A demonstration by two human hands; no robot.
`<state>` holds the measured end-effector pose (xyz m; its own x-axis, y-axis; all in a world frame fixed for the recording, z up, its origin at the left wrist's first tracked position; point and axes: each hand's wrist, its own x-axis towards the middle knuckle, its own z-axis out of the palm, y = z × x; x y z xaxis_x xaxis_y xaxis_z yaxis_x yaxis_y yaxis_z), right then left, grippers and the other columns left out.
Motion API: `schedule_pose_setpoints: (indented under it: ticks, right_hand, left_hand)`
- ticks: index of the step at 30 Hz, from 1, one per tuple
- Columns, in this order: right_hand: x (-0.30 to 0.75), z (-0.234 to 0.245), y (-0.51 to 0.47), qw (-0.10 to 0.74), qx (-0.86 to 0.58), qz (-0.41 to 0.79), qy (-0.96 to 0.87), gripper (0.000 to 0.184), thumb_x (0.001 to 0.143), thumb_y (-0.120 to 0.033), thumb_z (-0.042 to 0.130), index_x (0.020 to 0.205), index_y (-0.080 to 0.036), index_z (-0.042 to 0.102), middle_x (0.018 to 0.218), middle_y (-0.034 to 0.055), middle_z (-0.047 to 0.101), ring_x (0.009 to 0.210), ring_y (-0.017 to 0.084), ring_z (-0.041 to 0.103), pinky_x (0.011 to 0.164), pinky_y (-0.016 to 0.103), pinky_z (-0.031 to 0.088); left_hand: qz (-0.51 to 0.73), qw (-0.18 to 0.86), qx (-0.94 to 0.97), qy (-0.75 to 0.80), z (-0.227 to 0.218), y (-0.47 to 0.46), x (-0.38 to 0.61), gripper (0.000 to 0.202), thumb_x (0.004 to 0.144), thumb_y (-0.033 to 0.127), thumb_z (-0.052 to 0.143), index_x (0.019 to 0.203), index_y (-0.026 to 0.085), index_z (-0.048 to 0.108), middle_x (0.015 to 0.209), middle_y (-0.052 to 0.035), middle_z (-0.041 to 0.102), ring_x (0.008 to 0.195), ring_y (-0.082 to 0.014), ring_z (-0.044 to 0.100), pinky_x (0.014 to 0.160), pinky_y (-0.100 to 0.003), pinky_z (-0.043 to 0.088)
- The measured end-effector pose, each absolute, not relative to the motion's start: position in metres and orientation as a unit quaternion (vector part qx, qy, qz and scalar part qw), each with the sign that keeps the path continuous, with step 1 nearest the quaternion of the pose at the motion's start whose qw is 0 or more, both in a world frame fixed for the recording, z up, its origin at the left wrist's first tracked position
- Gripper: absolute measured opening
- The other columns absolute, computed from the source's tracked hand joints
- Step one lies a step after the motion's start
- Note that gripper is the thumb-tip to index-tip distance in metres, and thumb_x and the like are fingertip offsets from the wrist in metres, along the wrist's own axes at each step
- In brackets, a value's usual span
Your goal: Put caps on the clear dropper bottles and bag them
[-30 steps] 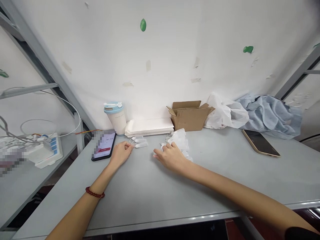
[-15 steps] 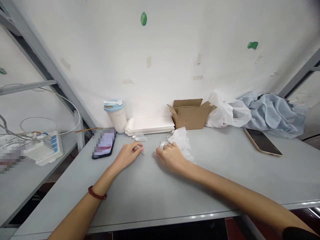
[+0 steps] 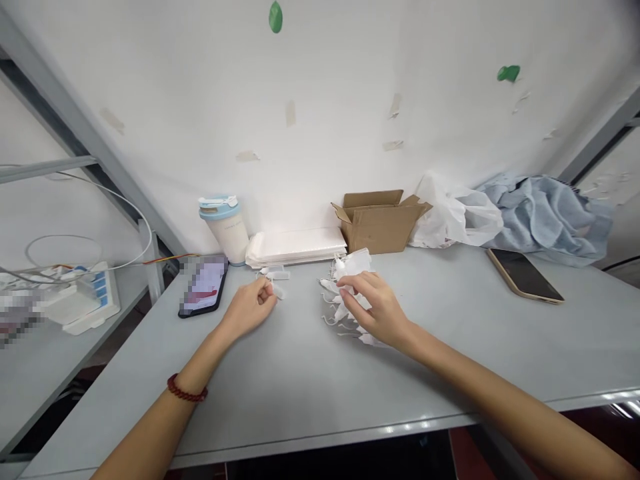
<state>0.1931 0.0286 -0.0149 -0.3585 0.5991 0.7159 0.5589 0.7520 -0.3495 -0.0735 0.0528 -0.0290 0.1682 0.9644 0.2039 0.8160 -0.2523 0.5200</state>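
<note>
White packets (image 3: 342, 311) lie beneath the spread right hand (image 3: 384, 311), with grip unclear in the left hand (image 3: 248, 309).

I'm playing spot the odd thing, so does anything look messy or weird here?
No spill shows. The wall looks oddest: beige strips and green scraps dot it, perhaps leftovers of something taken down. The blue cloth is crumpled, and the small white pieces by the right hand lie in an untidy pile.

Soft, even light brightens the wall (image 3: 335, 73), with faint shadow below the right arm (image 3: 480, 380) and glints along the front edge of the tabletop (image 3: 300, 380). Detail in the packets (image 3: 357, 257) is soft; wide-angle distortion tilts the cup (image 3: 227, 235), and pixelation covers part of the left phone (image 3: 211, 283).
</note>
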Motion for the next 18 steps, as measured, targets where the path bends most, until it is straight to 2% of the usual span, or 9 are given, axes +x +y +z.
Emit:
schedule_pose_setpoints:
  ticks: [3, 6, 9, 14, 18]
  right_hand:
    - [0.189, -0.019, 0.027, 0.413, -0.339, 0.003, -0.846, 0.014, 0.087, -0.016, 0.044, 0.092, -0.017, 0.058, 0.071, 0.003, 0.062, 0.066, 0.016, 0.052, 0.068, 0.03, 0.034]
    - [0.187, -0.022, 0.026, 0.392, -0.334, -0.014, -0.857, 0.016, 0.087, -0.015, 0.043, 0.09, -0.017, 0.059, 0.073, 0.0044, 0.063, 0.067, 0.016, 0.051, 0.069, 0.031, 0.033]
    - [0.186, -0.022, 0.024, 0.385, -0.328, -0.016, -0.862, 0.016, 0.087, -0.016, 0.043, 0.089, -0.017, 0.059, 0.073, 0.0043, 0.062, 0.067, 0.016, 0.05, 0.069, 0.031, 0.032]
    - [0.186, -0.023, 0.022, 0.358, -0.317, -0.011, -0.878, 0.017, 0.087, -0.015, 0.042, 0.092, -0.017, 0.059, 0.075, 0.0043, 0.062, 0.07, 0.016, 0.05, 0.07, 0.031, 0.031]
    - [0.185, -0.026, 0.023, 0.341, -0.304, -0.011, -0.889, 0.019, 0.086, -0.013, 0.043, 0.092, -0.016, 0.06, 0.076, 0.005, 0.061, 0.071, 0.016, 0.051, 0.071, 0.031, 0.031]
  left_hand:
    - [0.239, 0.156, 0.774, 0.565, -0.032, 0.052, -0.069, 0.013, 0.076, 0.026, 0.047, 0.078, 0.019, 0.058, 0.063, 0.0012, 0.061, 0.057, -0.0146, 0.055, 0.056, -0.025, 0.043]
    - [0.239, 0.122, 0.793, 0.548, -0.037, 0.056, -0.068, 0.023, 0.079, 0.026, 0.045, 0.093, 0.018, 0.062, 0.081, -0.0042, 0.065, 0.073, -0.0187, 0.059, 0.066, -0.029, 0.046]
    - [0.233, 0.084, 0.791, 0.559, -0.042, 0.06, -0.072, 0.029, 0.08, 0.026, 0.043, 0.099, 0.015, 0.062, 0.091, -0.0081, 0.065, 0.086, -0.0235, 0.058, 0.074, -0.035, 0.046]
    - [0.234, 0.075, 0.787, 0.566, -0.044, 0.061, -0.076, 0.03, 0.08, 0.024, 0.041, 0.097, 0.014, 0.063, 0.095, -0.0101, 0.065, 0.091, -0.0257, 0.057, 0.081, -0.04, 0.045]
    - [0.26, 0.122, 0.762, 0.58, -0.034, 0.055, -0.068, 0.03, 0.08, 0.03, 0.044, 0.094, 0.015, 0.065, 0.093, -0.0093, 0.067, 0.087, -0.0252, 0.059, 0.075, -0.037, 0.047]
